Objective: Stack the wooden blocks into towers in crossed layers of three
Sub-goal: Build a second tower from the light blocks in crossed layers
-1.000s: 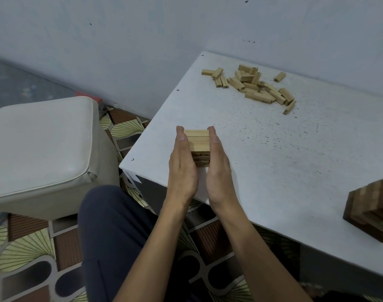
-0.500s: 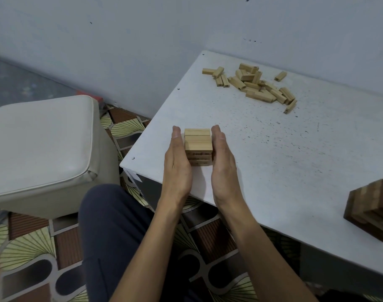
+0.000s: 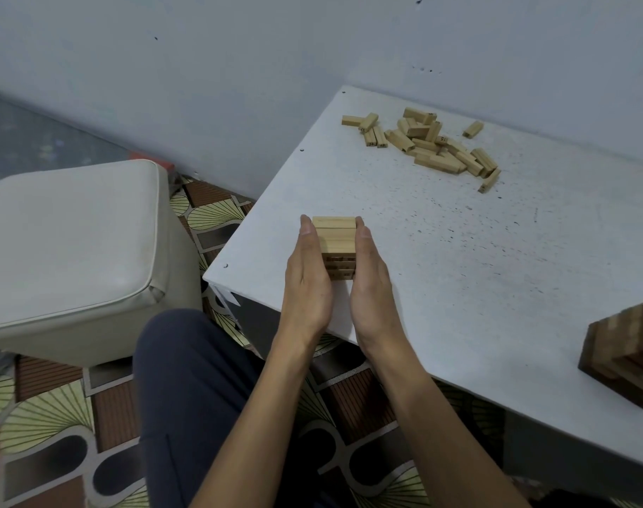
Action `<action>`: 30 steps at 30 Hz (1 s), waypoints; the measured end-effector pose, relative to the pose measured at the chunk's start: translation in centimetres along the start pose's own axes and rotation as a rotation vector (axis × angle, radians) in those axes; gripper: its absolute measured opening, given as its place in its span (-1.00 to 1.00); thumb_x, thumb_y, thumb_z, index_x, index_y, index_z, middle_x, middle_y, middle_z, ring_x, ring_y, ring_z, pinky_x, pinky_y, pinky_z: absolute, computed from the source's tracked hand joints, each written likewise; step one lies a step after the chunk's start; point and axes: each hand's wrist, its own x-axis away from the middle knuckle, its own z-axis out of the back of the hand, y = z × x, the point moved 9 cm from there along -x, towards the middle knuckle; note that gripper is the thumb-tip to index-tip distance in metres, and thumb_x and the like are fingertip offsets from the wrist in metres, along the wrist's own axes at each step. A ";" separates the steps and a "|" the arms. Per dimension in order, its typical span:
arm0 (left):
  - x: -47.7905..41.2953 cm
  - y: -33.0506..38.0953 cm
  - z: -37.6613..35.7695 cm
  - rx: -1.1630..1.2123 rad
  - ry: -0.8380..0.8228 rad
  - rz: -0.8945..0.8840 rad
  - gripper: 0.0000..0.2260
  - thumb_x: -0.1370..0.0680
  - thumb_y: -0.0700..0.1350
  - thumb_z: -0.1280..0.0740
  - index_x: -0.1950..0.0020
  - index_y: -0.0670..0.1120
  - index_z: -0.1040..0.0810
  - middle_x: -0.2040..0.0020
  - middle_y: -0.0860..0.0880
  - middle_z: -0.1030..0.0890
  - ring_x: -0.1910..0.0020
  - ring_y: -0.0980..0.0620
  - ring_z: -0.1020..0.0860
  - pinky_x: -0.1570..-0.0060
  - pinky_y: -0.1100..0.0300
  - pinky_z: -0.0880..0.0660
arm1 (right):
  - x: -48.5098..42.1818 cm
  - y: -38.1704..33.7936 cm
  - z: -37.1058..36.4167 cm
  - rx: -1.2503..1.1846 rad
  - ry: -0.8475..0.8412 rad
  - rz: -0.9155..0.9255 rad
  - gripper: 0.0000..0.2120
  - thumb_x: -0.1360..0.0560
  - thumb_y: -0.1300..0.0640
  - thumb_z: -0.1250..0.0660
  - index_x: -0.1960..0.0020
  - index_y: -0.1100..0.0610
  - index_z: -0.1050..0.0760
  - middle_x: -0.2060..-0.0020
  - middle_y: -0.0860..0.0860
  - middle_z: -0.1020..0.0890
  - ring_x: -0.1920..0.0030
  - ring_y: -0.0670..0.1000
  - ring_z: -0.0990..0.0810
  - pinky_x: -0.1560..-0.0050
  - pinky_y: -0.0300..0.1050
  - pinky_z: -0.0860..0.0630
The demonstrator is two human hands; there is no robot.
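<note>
As the left hand [image 3: 307, 284] and right hand [image 3: 371, 287] keep pressing flat, uncurled, on the small tower [image 3: 334, 232], it is only squared; next blocks [image 3: 437, 165] lie at one o'clock.

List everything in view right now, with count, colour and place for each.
small tower: one, pale wood, near left part of the table, between the hands
loose blocks: one scattered heap, too overlapped to count, pale wood, far side of the table
second tower: one, dark and light brown layers, right edge, partly cut off
table: one, speckled white
padded stool: one, cream, left of the table
floor: patterned, brown and green
trouser leg: one, dark blue, below the table
left hand: flat against the small tower's left side
right hand: flat against its right side
</note>
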 end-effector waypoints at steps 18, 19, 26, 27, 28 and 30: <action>-0.3 -0.5 1.2 0.083 0.054 -0.022 -0.37 -0.62 0.31 0.07 -0.60 0.00 -0.19 -0.56 0.17 -0.23 -0.46 0.39 -0.18 -0.53 0.27 -0.09 | 0.5 -0.7 1.1 0.008 0.013 0.001 -0.44 -0.67 -0.21 0.08 -0.60 -0.02 -0.08 -0.55 -0.17 -0.19 -0.52 -0.24 -0.12 -0.57 -0.12 -0.05; -0.3 -0.6 1.2 0.098 0.057 -0.013 -0.32 -0.57 0.35 0.05 -0.59 0.01 -0.19 -0.55 0.18 -0.24 -0.49 0.34 -0.19 -0.55 0.17 -0.09 | 0.4 -0.6 1.1 0.009 0.007 0.003 -0.40 -0.64 -0.25 0.08 -0.60 -0.02 -0.08 -0.56 -0.17 -0.18 -0.53 -0.24 -0.11 -0.58 -0.09 -0.04; 0.1 -1.0 0.9 0.053 0.039 -0.013 -0.47 -0.68 0.20 0.11 -0.58 0.00 -0.24 -0.53 0.17 -0.27 -0.38 0.44 -0.22 -0.36 0.55 -0.14 | 0.1 0.4 0.4 -0.004 -0.033 -0.004 -0.15 -0.43 -0.48 0.04 -0.58 -0.03 -0.18 -0.53 -0.10 -0.29 -0.53 -0.16 -0.20 -0.56 0.02 -0.12; 0.1 -0.9 0.8 0.038 0.033 -0.012 -0.49 -0.69 0.17 0.11 -0.58 0.01 -0.23 -0.51 0.19 -0.27 -0.32 0.49 -0.23 -0.24 0.67 -0.14 | 0.1 0.5 0.3 -0.005 -0.035 -0.007 -0.13 -0.42 -0.49 0.04 -0.58 -0.03 -0.18 -0.53 -0.10 -0.30 -0.52 -0.16 -0.20 -0.56 0.02 -0.13; 0.1 -0.9 0.6 0.027 0.027 -0.009 -0.50 -0.69 0.16 0.11 -0.58 0.01 -0.22 -0.48 0.21 -0.28 -0.26 0.53 -0.24 -0.15 0.72 -0.13 | 0.1 0.6 0.3 -0.006 -0.036 -0.008 -0.13 -0.41 -0.49 0.04 -0.58 -0.03 -0.18 -0.53 -0.10 -0.30 -0.52 -0.16 -0.21 -0.56 0.02 -0.13; 0.1 -0.8 0.6 0.023 0.024 -0.009 -0.51 -0.69 0.15 0.11 -0.58 0.01 -0.21 -0.46 0.22 -0.29 -0.22 0.57 -0.27 -0.12 0.73 -0.14 | 0.1 0.6 0.1 -0.006 -0.040 -0.003 -0.12 -0.40 -0.48 0.04 -0.58 -0.02 -0.17 -0.53 -0.09 -0.30 -0.52 -0.15 -0.22 -0.56 0.01 -0.13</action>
